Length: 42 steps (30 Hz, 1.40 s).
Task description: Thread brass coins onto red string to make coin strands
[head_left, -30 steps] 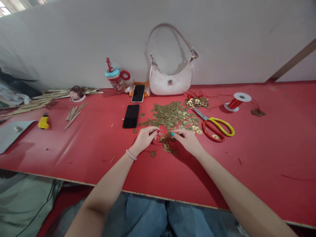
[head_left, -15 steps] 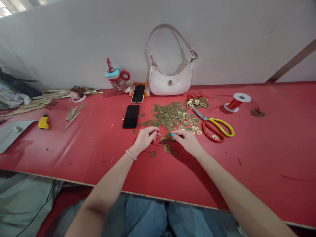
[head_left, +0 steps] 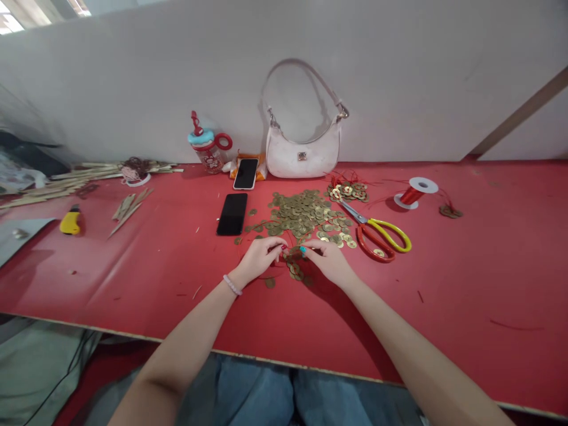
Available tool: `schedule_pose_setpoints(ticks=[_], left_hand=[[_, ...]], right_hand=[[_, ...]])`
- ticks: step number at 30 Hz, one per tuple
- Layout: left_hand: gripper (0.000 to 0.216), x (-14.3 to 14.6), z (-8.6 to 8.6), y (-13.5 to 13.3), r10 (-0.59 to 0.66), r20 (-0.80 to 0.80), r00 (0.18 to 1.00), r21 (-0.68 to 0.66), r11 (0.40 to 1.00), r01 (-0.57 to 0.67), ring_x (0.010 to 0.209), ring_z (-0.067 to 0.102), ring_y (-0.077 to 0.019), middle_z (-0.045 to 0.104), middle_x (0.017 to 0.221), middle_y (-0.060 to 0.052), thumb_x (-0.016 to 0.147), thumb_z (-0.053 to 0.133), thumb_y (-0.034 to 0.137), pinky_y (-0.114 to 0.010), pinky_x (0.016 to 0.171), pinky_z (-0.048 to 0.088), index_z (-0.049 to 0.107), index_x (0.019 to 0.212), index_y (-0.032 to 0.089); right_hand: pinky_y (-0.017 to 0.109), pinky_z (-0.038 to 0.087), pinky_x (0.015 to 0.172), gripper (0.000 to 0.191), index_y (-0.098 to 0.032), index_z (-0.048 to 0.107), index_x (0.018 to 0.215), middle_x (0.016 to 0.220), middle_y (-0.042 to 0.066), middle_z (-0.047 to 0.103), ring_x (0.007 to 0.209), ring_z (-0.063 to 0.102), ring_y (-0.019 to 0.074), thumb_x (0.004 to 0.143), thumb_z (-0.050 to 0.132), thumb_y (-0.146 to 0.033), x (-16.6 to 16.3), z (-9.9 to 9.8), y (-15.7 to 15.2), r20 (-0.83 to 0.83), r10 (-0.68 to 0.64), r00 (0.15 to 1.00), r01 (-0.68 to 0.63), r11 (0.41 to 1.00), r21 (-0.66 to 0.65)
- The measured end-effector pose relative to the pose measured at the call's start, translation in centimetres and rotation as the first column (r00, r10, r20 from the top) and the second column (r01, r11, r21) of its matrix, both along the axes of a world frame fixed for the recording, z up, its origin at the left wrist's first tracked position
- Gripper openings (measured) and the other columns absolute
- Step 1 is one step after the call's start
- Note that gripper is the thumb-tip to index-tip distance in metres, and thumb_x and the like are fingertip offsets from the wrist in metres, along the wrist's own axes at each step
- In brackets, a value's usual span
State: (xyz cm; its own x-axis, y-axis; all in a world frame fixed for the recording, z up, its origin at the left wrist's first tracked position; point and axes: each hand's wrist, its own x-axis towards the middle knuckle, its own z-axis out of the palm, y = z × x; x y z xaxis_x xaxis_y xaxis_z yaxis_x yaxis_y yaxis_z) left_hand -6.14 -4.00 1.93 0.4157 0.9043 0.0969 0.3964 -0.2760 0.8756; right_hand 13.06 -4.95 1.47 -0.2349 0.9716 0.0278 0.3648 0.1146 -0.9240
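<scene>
My left hand [head_left: 261, 258] is closed in a pinch on a thin red cord. Facing it, my right hand [head_left: 332, 260] pinches too, its thumb and fingers on the red cord beside a coin; how they grip it is too small to make out. Below the fingertips hangs or lies a small cluster of brass-coloured coins [head_left: 295, 272] with red cord among them. A large pile of such coins [head_left: 302, 210] spreads on the red table just beyond my hands. One loose coin [head_left: 270, 283] lies near my left fingers.
Scissors [head_left: 377, 232] and a spool of red cord [head_left: 412, 194] lie to the right. Strung coins [head_left: 348, 190] sit behind the pile. Two phones [head_left: 232, 214], a cup [head_left: 208, 151] and a handbag [head_left: 303, 157] stand further back. A yellow cutter [head_left: 70, 222] lies left.
My fingertips have come closer together over the coin cluster. The whole view has shifted slightly; the things on the table stay in place.
</scene>
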Motion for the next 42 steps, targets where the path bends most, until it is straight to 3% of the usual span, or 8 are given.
schedule_pose_setpoints(ticks=[14,23,28,33,37,42], left_hand=[[0.023,0.2,-0.1,-0.3,-0.048,0.008,0.999,-0.103,0.994,0.049,0.045,0.050,-0.0055,0.068,0.075,-0.004,0.081,0.046,0.027,-0.016,0.046,0.042,0.062,0.089,0.012],[0.018,0.5,0.2,-0.4,-0.034,-0.033,0.999,0.011,0.999,0.035,0.058,0.060,-0.0094,0.068,0.071,-0.003,0.080,0.048,0.022,-0.018,0.057,0.047,0.064,0.083,0.013],[0.016,0.5,-0.1,-0.3,0.029,-0.028,0.999,0.064,0.998,-0.027,0.063,0.063,-0.0119,0.069,0.071,-0.004,0.077,0.049,0.019,-0.020,0.061,0.049,0.063,0.080,0.013],[0.014,0.4,-0.4,-0.1,0.105,-0.020,0.994,0.062,0.993,-0.104,0.061,0.064,-0.0124,0.069,0.068,-0.004,0.077,0.050,0.020,-0.020,0.059,0.050,0.062,0.080,0.013],[0.014,0.4,-0.6,0.0,0.141,-0.034,0.989,0.098,0.986,-0.137,0.059,0.063,-0.0118,0.068,0.067,-0.003,0.076,0.051,0.019,-0.020,0.059,0.049,0.062,0.081,0.013],[0.014,0.3,-0.7,0.0,0.150,-0.061,0.987,0.119,0.983,-0.142,0.060,0.063,-0.0119,0.069,0.069,-0.003,0.076,0.052,0.020,-0.021,0.060,0.050,0.063,0.083,0.014]], right_hand=[[0.029,0.048,0.069,0.022,-0.017,0.067,0.081,0.079,0.005,0.069,0.072,0.062,0.0167,0.074,0.052,-0.030,-0.5,-0.5,0.0,-0.084,-0.069,0.994,0.065,0.997,-0.049],[0.030,0.046,0.073,0.018,-0.017,0.064,0.080,0.081,0.005,0.066,0.076,0.060,0.0167,0.074,0.051,-0.028,-0.9,-0.4,-0.1,-0.072,-0.030,0.997,0.026,0.998,-0.056],[0.026,0.042,0.059,0.025,-0.021,0.048,0.099,0.069,-0.002,0.052,0.061,0.050,0.0124,0.075,0.048,-0.027,-1.1,-0.7,-0.4,-0.150,-0.091,0.984,0.087,0.996,-0.032],[0.024,0.038,0.058,0.010,-0.022,0.035,0.085,0.074,-0.002,0.045,0.064,0.046,0.0115,0.076,0.039,-0.020,-1.1,-0.9,-0.6,-0.150,-0.176,0.973,0.178,0.984,-0.003],[0.026,0.037,0.058,0.007,-0.022,0.031,0.084,0.067,-0.002,0.044,0.060,0.045,0.0126,0.079,0.035,-0.020,-1.4,-0.4,-1.0,-0.061,-0.077,0.995,0.079,0.996,0.045],[0.024,0.035,0.052,0.007,-0.023,0.029,0.082,0.059,-0.005,0.047,0.051,0.044,0.0121,0.080,0.036,-0.022,-1.7,0.2,-1.5,-0.030,0.076,0.997,-0.077,0.996,-0.035]])
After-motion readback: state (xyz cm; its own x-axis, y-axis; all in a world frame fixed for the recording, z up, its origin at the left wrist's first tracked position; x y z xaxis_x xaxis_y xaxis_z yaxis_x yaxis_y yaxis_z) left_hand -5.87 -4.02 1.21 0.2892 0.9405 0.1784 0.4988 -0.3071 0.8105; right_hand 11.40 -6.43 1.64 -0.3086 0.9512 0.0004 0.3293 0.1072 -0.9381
